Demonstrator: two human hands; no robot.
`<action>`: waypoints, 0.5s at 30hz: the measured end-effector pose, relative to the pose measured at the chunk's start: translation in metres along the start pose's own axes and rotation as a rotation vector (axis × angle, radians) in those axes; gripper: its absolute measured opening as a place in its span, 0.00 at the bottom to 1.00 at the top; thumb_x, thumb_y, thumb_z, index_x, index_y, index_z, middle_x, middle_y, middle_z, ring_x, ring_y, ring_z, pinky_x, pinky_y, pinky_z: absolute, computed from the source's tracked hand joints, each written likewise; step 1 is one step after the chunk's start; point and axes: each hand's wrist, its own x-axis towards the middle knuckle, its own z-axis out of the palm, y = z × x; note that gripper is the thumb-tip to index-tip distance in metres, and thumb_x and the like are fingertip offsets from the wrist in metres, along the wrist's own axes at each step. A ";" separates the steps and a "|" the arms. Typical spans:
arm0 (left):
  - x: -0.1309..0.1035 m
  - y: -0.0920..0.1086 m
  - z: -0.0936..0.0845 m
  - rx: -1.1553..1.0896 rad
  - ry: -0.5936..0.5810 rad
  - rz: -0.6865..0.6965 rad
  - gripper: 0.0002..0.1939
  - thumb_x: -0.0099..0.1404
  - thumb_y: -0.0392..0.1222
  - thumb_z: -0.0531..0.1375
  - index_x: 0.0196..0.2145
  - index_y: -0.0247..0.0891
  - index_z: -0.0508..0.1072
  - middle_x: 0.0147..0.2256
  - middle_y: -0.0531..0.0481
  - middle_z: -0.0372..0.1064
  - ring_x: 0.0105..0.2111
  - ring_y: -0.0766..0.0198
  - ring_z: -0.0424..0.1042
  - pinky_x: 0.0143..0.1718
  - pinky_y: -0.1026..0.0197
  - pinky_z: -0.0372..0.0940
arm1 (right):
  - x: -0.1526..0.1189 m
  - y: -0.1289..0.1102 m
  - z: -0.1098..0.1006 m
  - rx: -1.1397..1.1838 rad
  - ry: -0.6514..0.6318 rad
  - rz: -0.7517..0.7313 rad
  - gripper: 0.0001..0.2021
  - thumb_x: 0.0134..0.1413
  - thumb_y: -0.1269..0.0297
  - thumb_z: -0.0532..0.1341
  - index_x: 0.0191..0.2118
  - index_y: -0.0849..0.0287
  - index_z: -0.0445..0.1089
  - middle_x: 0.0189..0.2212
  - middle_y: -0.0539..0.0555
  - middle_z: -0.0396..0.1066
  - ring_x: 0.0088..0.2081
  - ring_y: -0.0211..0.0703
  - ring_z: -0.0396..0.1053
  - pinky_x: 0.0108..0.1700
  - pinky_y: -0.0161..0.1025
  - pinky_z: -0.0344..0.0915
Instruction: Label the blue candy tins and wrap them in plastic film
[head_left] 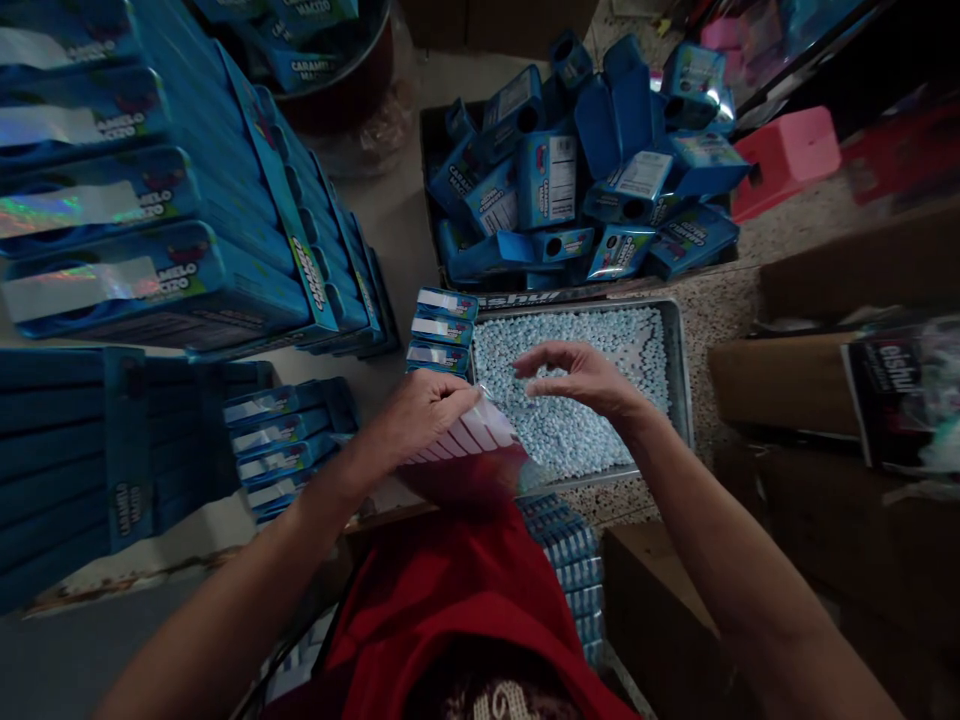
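"Sticker sheet (pixel 469 450) is right there at the middle, tilted over the tray's seven o'clock corner and just in front of the red apron (pixel 450 600)!"

"And who's got hold of it?"

"Left hand (pixel 431 410), pinching its top edge, thumb and fingers closed on it. You can see a row of pale strips along it."

"What about the right hand (pixel 574 378)?"

"Up over the metal tray (pixel 681 370), at one o'clock from the sheet. Thumb and fingers apart, a modest gap. Whether something tiny is on those fingertips, I can't tell."

"What's in the tray?"

"Little pale-blue pellets (pixel 585 440), loads of them! Small blue boxes (pixel 440 330) are lined up by its ten o'clock corner, shiny pale strips on their ends."

"And behind the tray?"

"At twelve, a carton (pixel 517 296) heaped with loose blue boxes (pixel 547 180), lying every which way. Swing round to ten: tall stacked boxes (pixel 150 220). At two, a pink plastic thing (pixel 791 155) sticks out beside the carton."
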 end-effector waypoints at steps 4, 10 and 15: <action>0.000 0.004 0.000 0.047 0.016 -0.004 0.18 0.64 0.47 0.55 0.22 0.36 0.73 0.21 0.53 0.65 0.26 0.65 0.61 0.27 0.63 0.52 | -0.006 -0.041 0.026 -0.309 0.113 -0.309 0.10 0.54 0.60 0.69 0.42 0.54 0.77 0.42 0.52 0.79 0.46 0.47 0.73 0.52 0.46 0.64; 0.001 0.009 0.003 0.077 0.030 -0.016 0.19 0.63 0.46 0.53 0.18 0.36 0.67 0.20 0.54 0.61 0.25 0.66 0.59 0.28 0.62 0.49 | -0.016 -0.059 0.059 -0.897 0.223 -0.404 0.07 0.53 0.62 0.66 0.38 0.55 0.72 0.35 0.53 0.76 0.42 0.51 0.67 0.50 0.49 0.54; 0.002 0.007 0.005 0.107 0.029 0.003 0.18 0.62 0.45 0.52 0.17 0.37 0.63 0.20 0.54 0.56 0.24 0.67 0.56 0.28 0.61 0.48 | -0.016 -0.041 0.070 -0.893 0.275 -0.387 0.00 0.57 0.67 0.63 0.35 0.54 0.72 0.32 0.51 0.77 0.39 0.47 0.67 0.49 0.48 0.52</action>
